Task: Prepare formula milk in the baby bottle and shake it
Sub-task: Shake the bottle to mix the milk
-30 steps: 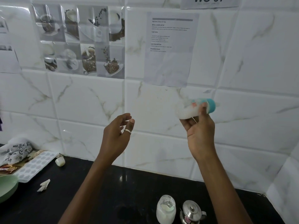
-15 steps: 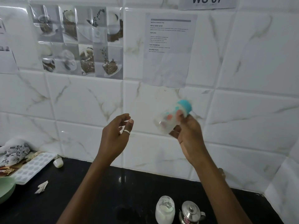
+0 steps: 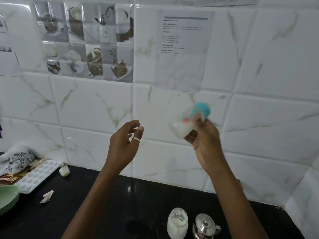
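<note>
A white marble-look tiled wall (image 3: 267,69) fills most of the view, over a black countertop (image 3: 107,213) along the bottom. At seven o'clock sit a white ice-cube tray (image 3: 38,176) and a green bowl (image 3: 7,198); at six o'clock stand a jar of white powder (image 3: 177,223) and a small steel kettle (image 3: 205,225). The left hand (image 3: 123,145) hangs empty at centre, fingers loosely curled. The right hand (image 3: 206,144), toward three o'clock, is wrapped around the baby bottle (image 3: 190,119), which is tilted and motion-blurred, teal cap up-right, milk inside. It looks light and rigid, probably slippery plastic; best held round the body, below the cap.
</note>
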Motion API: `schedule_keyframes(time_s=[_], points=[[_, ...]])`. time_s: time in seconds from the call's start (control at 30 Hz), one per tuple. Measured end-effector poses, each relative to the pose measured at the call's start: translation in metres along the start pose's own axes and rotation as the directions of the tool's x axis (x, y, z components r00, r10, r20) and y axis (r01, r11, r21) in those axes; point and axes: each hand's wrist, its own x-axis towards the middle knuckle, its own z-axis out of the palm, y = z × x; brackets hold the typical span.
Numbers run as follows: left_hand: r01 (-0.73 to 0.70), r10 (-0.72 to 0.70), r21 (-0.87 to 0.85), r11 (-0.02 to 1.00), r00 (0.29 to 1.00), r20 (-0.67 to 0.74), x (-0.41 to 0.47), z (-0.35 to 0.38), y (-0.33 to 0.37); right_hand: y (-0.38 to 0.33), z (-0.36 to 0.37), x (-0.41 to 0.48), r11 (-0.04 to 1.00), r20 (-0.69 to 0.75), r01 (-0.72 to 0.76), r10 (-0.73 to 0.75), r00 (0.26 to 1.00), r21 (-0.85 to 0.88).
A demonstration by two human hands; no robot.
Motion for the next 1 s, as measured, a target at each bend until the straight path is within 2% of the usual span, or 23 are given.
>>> schedule_keyframes(time_s=[0.07, 0.1, 0.27, 0.3, 0.4, 0.47, 0.5, 0.6, 0.63, 0.67, 0.77, 0.8, 0.87, 0.97, 1.0], points=[[0.0, 0.001, 0.006, 1.0, 1.0, -0.002, -0.001, -0.001, -0.001, -0.006, -0.002, 0.007, 0.987, -0.134, 0.055, -0.035, 0.99, 0.151], [0.0, 0.0, 0.007, 1.0, 1.0, -0.002, -0.001, -0.001, -0.001, -0.005, -0.001, 0.008, 0.986, -0.148, 0.066, -0.043, 0.988, 0.152], [-0.003, 0.002, 0.007, 1.0, 1.0, 0.013, -0.002, 0.005, -0.002, 0.009, 0.006, -0.008, 0.976, 0.05, -0.101, 0.113, 0.992, -0.194], [-0.002, 0.002, 0.007, 1.0, 1.0, 0.015, -0.002, 0.005, -0.002, 0.008, 0.004, -0.008, 0.981, 0.043, -0.089, 0.098, 0.994, -0.171], [0.003, -0.003, 0.004, 1.0, 1.0, 0.011, -0.002, 0.005, -0.003, -0.001, -0.003, -0.001, 0.992, -0.108, 0.003, 0.01, 0.994, 0.124], [0.004, -0.004, 0.005, 1.0, 1.0, 0.008, -0.002, 0.005, -0.004, -0.004, -0.004, 0.002, 0.978, -0.173, 0.053, -0.017, 0.985, 0.203], [0.003, -0.003, 0.007, 1.0, 1.0, 0.007, -0.002, 0.006, -0.004, -0.001, -0.002, 0.0, 0.986, -0.157, 0.032, -0.006, 0.988, 0.164], [-0.015, 0.015, 0.017, 1.0, 1.0, 0.009, -0.002, 0.01, -0.001, 0.008, 0.005, -0.011, 0.99, -0.038, -0.104, 0.1, 0.994, -0.1], [-0.019, 0.019, 0.017, 1.0, 1.0, 0.011, -0.002, 0.011, 0.0, 0.008, 0.005, -0.012, 0.987, -0.028, -0.101, 0.098, 0.995, -0.128], [-0.021, 0.021, 0.016, 1.0, 1.0, 0.013, -0.002, 0.011, 0.0, 0.007, 0.002, -0.011, 0.994, -0.038, -0.074, 0.071, 0.997, -0.087], [-0.022, 0.022, 0.02, 1.0, 1.0, 0.012, -0.003, 0.008, -0.002, -0.003, -0.005, -0.003, 0.983, -0.141, 0.032, -0.006, 0.99, 0.18], [-0.024, 0.023, 0.024, 0.999, 1.0, 0.009, -0.003, 0.007, -0.002, -0.003, -0.006, -0.002, 0.978, -0.155, 0.054, -0.023, 0.988, 0.201], [-0.026, 0.026, 0.027, 0.999, 1.0, 0.005, -0.002, 0.007, -0.002, 0.0, -0.002, -0.006, 0.994, -0.103, 0.02, -0.008, 0.995, 0.11], [-0.036, 0.035, 0.032, 0.999, 0.999, 0.005, -0.002, 0.008, -0.001, 0.007, 0.004, -0.015, 0.979, 0.027, -0.105, 0.111, 0.993, -0.176], [-0.038, 0.038, 0.03, 0.999, 0.999, 0.006, -0.002, 0.008, -0.001, 0.007, 0.002, -0.015, 0.977, 0.036, -0.096, 0.104, 0.994, -0.19]])
